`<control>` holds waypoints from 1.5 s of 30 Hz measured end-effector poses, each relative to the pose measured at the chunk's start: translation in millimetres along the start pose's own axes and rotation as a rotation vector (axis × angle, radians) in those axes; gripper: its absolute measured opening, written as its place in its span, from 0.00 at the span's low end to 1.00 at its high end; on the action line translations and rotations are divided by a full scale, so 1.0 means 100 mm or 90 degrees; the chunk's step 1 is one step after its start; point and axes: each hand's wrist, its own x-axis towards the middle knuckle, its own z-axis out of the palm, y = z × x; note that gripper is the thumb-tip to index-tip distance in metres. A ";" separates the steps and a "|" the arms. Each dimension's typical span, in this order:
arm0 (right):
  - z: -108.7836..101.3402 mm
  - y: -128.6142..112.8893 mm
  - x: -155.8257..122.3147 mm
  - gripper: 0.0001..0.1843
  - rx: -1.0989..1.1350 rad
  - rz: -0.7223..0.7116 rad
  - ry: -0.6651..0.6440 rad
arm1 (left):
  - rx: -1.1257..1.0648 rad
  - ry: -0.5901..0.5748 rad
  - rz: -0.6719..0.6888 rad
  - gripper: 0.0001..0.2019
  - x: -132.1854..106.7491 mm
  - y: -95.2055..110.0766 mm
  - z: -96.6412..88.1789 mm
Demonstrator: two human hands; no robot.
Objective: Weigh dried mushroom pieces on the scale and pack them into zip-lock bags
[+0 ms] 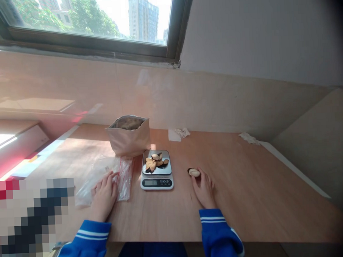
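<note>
A small digital scale (156, 181) sits in the middle of the wooden table (248, 193), with several brown and pale dried slices (155, 161) on its metal pan. My right hand (204, 187) lies just right of the scale, its fingertips pinching one pale slice (194, 172) against the tabletop. My left hand (104, 195) rests flat, fingers spread, on a clear zip bag with a red seal (121, 176) left of the scale. Behind the scale stands an open beige pouch (129, 136) holding more slices.
Crumpled scraps of white paper (179, 134) lie at the back of the table, and another scrap (249, 138) lies at the back right. A tiled wall and a window rise behind. A blurred-out patch covers the lower left.
</note>
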 end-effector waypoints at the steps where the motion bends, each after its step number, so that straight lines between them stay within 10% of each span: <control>1: 0.00 0.00 0.00 0.28 -0.004 0.004 -0.001 | 0.005 0.001 0.001 0.19 -0.01 0.01 0.00; 25: -0.04 -0.03 0.03 0.23 -0.003 0.018 -0.007 | -0.027 0.011 0.013 0.19 -0.03 -0.03 -0.01; 45: 0.02 0.01 0.06 0.29 0.066 0.010 0.096 | -0.041 0.209 0.020 0.17 -0.04 0.03 -0.02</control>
